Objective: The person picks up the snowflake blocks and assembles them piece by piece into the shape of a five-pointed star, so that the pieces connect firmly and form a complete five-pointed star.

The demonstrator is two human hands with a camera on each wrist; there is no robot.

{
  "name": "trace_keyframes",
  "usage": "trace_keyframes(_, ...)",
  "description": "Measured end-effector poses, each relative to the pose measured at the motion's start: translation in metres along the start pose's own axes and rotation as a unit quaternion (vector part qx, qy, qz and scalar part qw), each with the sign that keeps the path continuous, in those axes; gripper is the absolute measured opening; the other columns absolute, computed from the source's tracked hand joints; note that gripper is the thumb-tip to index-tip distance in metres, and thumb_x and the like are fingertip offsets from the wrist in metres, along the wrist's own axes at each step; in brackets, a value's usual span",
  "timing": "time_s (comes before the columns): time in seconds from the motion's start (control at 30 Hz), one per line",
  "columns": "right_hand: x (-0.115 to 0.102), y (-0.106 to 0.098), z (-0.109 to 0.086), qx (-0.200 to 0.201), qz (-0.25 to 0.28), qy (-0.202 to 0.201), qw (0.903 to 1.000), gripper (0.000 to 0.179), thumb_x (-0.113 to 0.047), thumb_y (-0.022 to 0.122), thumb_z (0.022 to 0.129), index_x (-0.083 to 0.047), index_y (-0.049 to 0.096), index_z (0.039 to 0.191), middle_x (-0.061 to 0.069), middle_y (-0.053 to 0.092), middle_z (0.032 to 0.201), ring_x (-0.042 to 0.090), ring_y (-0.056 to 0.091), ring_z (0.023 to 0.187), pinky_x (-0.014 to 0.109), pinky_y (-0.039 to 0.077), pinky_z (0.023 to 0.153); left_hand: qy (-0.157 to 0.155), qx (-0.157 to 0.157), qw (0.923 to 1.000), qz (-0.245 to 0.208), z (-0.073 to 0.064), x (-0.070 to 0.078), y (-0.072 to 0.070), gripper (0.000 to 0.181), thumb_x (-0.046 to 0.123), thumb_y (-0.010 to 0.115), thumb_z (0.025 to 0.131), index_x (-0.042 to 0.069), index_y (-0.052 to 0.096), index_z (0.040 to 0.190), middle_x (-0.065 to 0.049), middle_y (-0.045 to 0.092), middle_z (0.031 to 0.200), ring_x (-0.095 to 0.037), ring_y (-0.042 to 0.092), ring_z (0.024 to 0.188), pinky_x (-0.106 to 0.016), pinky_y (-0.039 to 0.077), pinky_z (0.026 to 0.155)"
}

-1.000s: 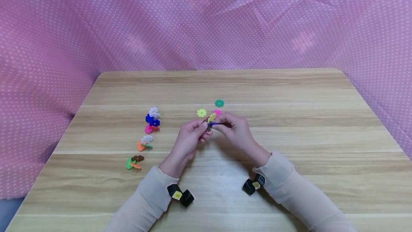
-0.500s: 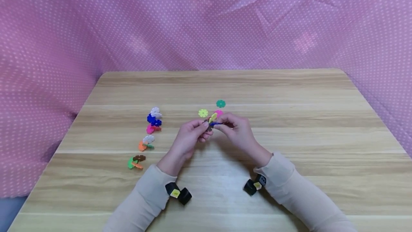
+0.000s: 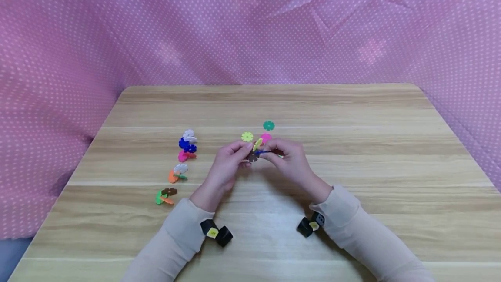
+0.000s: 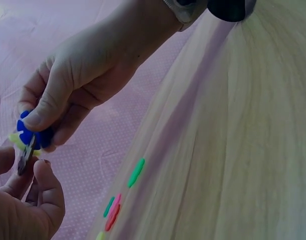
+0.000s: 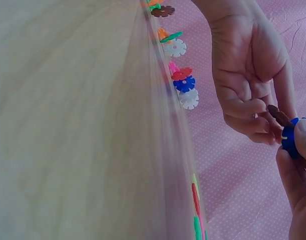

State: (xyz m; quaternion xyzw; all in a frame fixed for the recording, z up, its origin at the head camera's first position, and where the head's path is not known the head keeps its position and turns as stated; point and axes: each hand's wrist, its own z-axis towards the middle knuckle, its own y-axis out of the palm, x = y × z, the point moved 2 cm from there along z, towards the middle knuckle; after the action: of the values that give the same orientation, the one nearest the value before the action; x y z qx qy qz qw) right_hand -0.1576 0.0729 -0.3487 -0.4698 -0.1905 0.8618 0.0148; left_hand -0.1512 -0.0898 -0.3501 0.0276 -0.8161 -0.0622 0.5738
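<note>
Just over the middle of the table, my hands meet at a small cluster of notched plastic discs. My left hand (image 3: 224,166) pinches the brown disc (image 3: 252,157), seen nearly edge-on in the left wrist view. Thumb and fingers of my right hand (image 3: 290,163) grip blue discs (image 5: 289,140); how many is unclear behind the fingertips. A yellow disc (image 3: 257,144) stands tilted at the top of the cluster. The brown and blue discs touch, but the fingers hide how their slots join.
Beyond the hands lie a green disc (image 3: 268,125), a yellow-green disc (image 3: 247,136) and a pink disc (image 3: 266,138). Joined clusters stand at the left: white discs (image 3: 188,134) with blue and pink ones, an orange disc (image 3: 173,176) with white and green, and a brown-topped one (image 3: 169,191).
My left thumb and fingers have shifted slightly up and back on the brown disc, so more of it shows. The right hand stays nearly still, holding the blue discs.
</note>
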Motion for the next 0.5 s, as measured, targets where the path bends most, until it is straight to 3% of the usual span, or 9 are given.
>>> trace_keyframes(0.37, -0.0015, 0.0005, -0.0015, -0.01, 0.001, -0.003, 0.9999, 0.008, 0.0, 0.07, 0.078, -0.002, 0.067, 0.085, 0.009, 0.07, 0.085, 0.017, 0.065, 0.078, 0.025, 0.056, 0.069, 0.033, 0.027, 0.9975, -0.057, 0.0023, -0.0055, 0.0076, 0.012, 0.005, 0.056, 0.091, 0.007, 0.064, 0.082, -0.001, 0.061, 0.075, -0.011, 0.056, 0.064, -0.021, 0.049, 0.061)
trace_keyframes(0.5, -0.0018, -0.0005, -0.0018, -0.021, -0.006, 0.013, 0.9997, 0.012, -0.004, 0.072, 0.077, -0.002, 0.067, 0.088, 0.008, 0.069, 0.086, 0.018, 0.065, 0.079, 0.026, 0.056, 0.07, 0.038, 0.037, 0.997, -0.057, 0.0037, -0.0074, 0.0077, 0.012, 0.004, 0.057, 0.09, 0.006, 0.065, 0.082, -0.002, 0.061, 0.078, -0.011, 0.056, 0.066, -0.021, 0.05, 0.062)
